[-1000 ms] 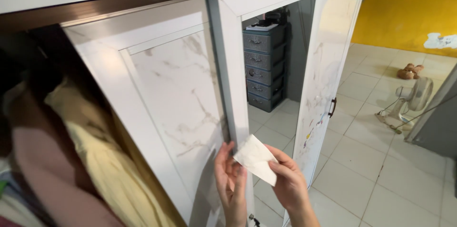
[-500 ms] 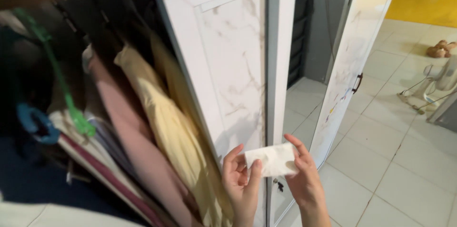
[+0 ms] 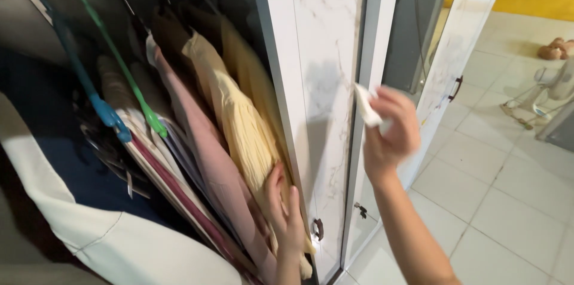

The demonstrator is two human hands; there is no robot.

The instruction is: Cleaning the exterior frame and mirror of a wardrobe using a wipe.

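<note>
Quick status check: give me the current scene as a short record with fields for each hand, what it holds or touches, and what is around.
left hand: pressed against the hanging yellow garment, beside the pink garment
right hand: raised, pinching a white wipe against the mirror door frame
wardrobe: marble-pattern door open, clothes packed inside
hangers: green hanger and blue hanger
floor: pale tiles, a small fan at right

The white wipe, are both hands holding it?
No, only the right hand holds the wipe; the left hand rests on the yellow dress in the wardrobe.
</note>
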